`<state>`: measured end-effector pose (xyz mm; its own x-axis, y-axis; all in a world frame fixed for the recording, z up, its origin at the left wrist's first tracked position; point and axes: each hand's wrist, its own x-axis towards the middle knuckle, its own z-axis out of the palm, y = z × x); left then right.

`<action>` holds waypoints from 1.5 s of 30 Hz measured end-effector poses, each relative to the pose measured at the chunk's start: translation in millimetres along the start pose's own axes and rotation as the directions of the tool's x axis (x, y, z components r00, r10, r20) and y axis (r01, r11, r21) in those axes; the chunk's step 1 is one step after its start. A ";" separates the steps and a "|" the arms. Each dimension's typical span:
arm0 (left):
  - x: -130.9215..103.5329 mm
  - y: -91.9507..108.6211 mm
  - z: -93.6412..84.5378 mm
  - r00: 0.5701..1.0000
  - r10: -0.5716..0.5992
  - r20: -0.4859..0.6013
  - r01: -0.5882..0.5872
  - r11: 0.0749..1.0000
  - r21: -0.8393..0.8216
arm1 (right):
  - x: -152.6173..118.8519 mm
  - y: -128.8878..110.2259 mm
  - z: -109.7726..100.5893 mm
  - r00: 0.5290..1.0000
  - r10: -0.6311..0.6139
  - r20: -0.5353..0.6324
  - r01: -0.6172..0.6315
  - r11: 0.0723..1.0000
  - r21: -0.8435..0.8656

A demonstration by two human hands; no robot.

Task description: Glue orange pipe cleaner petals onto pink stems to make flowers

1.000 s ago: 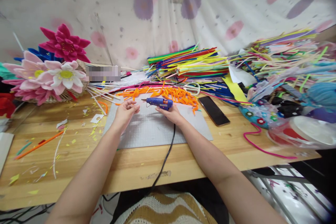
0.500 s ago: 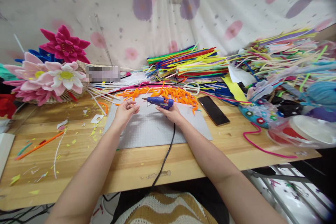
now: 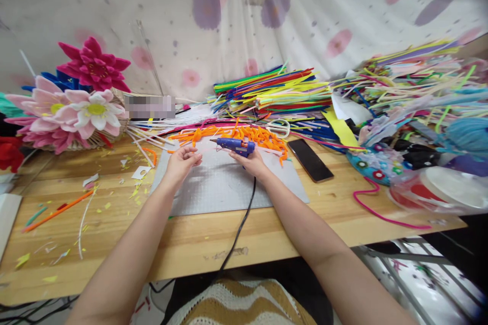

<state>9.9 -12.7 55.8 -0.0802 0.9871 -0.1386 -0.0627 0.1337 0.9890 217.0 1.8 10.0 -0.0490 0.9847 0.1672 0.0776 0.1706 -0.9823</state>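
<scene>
My right hand (image 3: 251,162) is wrapped around a blue hot glue gun (image 3: 236,146), its nozzle aimed left and its black cord (image 3: 243,221) trailing down over the table edge. To the left, my left hand (image 3: 182,163) has thumb and fingers drawn together. Just above those fingertips is a small orange fuzzy piece (image 3: 196,136); I cannot tell whether it is held. Both hands are over a grey cutting mat (image 3: 221,195). Behind the gun lies a heap of curled orange pipe cleaners (image 3: 263,137).
Scissors (image 3: 280,126) lie behind the orange heap, and a phone (image 3: 310,160) right of the mat. Bundles of coloured pipe cleaners (image 3: 282,91) line the back. Fuzzy flowers (image 3: 93,109) stand at left, near paper scraps. A clear-wrapped tub (image 3: 442,188) sits at right.
The glue gun has shifted slightly right, with its nozzle a little farther from my left hand. My left hand has hardly moved.
</scene>
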 end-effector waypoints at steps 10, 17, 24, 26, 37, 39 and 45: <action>1.2 -2.4 -2.6 1.000 0.003 0.006 -0.003 1.000 0.007 | -0.5 -1.2 -2.9 1.000 0.015 -0.007 -0.015 0.999 -0.034; 0.9 -3.4 -5.0 1.000 -0.003 0.009 0.003 1.000 0.005 | 0.5 -1.6 -5.1 1.000 0.021 -0.020 -0.022 0.998 -0.058; -2.9 -3.9 -5.4 1.000 -0.010 0.007 0.010 1.000 -0.003 | 1.1 -0.4 -5.6 1.000 0.016 -0.024 -0.017 0.999 -0.043; -3.0 -5.2 -5.8 1.000 -0.009 0.009 0.009 1.000 -0.008 | 1.0 -2.0 -5.8 1.000 0.008 -0.022 -0.009 0.999 -0.044; -3.7 -9.2 -9.7 1.000 -0.017 -0.005 0.017 1.000 -0.003 | -2.7 -16.4 -6.3 1.000 0.010 -0.025 -0.011 0.998 -0.064; -3.7 -9.2 -9.9 1.000 -0.020 -0.010 0.020 1.000 -0.002 | -2.1 -15.2 -6.3 0.999 0.001 -0.033 -0.003 0.998 -0.065; -3.3 -9.4 -10.0 1.000 -0.027 -0.008 0.027 1.000 0.011 | -0.4 -10.3 -8.2 0.999 0.000 -0.049 -0.004 0.996 -0.093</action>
<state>0.8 -18.1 46.4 -0.0860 0.9824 -0.1659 -0.0543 0.1616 0.9854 224.4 0.0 20.7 -0.0001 0.9852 0.1714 0.1703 0.1689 -0.9708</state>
